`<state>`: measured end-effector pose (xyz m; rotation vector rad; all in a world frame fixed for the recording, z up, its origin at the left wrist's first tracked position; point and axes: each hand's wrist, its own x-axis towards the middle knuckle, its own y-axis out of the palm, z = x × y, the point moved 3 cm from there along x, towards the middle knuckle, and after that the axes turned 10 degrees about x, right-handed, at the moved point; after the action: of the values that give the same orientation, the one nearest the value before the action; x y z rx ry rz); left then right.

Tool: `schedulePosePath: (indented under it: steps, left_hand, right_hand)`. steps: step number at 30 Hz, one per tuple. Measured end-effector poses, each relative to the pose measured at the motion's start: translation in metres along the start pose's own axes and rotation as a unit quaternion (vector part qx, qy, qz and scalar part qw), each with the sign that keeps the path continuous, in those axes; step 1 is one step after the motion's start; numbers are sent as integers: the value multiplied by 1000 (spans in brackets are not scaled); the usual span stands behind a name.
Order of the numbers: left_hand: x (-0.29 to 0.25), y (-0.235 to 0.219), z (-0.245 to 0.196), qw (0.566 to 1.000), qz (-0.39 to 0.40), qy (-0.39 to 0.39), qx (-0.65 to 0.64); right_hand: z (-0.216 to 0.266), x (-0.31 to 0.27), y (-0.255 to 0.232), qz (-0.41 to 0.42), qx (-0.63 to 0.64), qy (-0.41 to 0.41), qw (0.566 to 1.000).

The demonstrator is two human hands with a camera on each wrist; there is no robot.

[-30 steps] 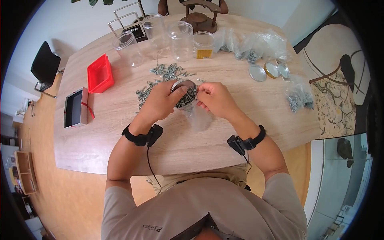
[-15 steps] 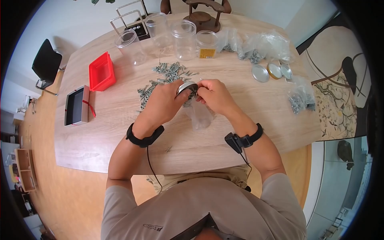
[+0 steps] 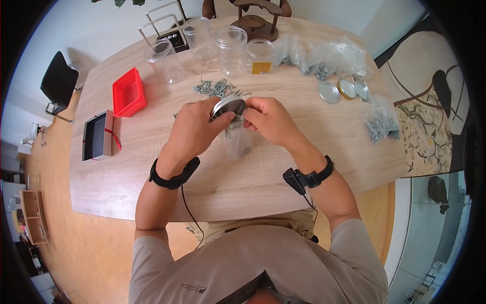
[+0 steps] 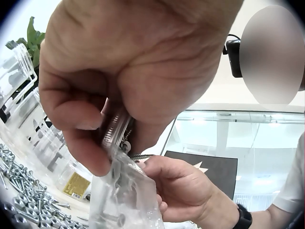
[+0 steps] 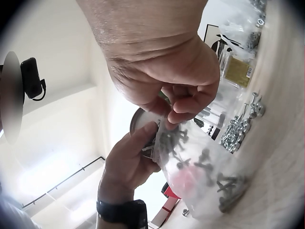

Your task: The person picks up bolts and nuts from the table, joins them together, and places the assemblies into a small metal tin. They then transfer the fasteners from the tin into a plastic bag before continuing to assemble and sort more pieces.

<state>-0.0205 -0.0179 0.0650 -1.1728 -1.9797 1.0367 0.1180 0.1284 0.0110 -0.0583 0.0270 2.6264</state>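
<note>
My left hand (image 3: 195, 124) grips a round silver metal lid (image 3: 229, 105), tilted toward the clear plastic bag (image 3: 238, 146) below it. A few screws (image 5: 151, 143) show inside the lid in the right wrist view. My right hand (image 3: 272, 120) pinches the bag's mouth between thumb and fingers, right at the lid's lower rim. Inside the bag, loose screws (image 5: 205, 164) are visible, some at the bottom and some near the mouth. Behind the lid lies a pile of screws (image 3: 217, 88) on the table, partly hidden by the left hand.
Clear jars (image 3: 232, 53) stand along the back, with filled plastic bags (image 3: 334, 58) to their right. Several metal lids (image 3: 329, 92) and another bag of hardware (image 3: 380, 126) lie at right. A red basket (image 3: 127, 93) and an open box (image 3: 97, 136) sit at left.
The lid, full of screws a second ago, has tipped toward the bag, and fewer screws show in it. Both hands have moved slightly. A small screw has appeared on the table near the front edge.
</note>
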Motion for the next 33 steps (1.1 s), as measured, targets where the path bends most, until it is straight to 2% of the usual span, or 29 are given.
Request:
schedulePosePath:
  steps: [4,7,10,22,25,28,31,33]
  left_hand:
    - [-1,-3,-7,999,28,-7,31]
    - [-2,1,-5,999,-21,33,20]
    - [-2,6,-3,999,-32,39,16]
    - [-14,7,-15,977,-128,135,105]
    - [-16,9,-16,971,-142,155,111]
    - [-12,11,-10,976,-133,140,106]
    - [-8,7,-6,983,-127,105,80]
    - [-5,5,-1,981,-135,107,87]
  right_hand:
    - [-4,2,-1,26,-11,16,999]
    - [-3,1,-2,7,7,-1,1000]
    - [-4,0,-4,12,5,8,1000]
    - [0,-6,-7,5,23,-14,1000]
    - [2,-10,-8,-10,-4,-30,1000]
    - [-4,-7,-9,-13,-4,-29,999]
    - [5,-20,-12,-126,-57,-104,985]
    - [13,-34,4,30,-78,-99,992]
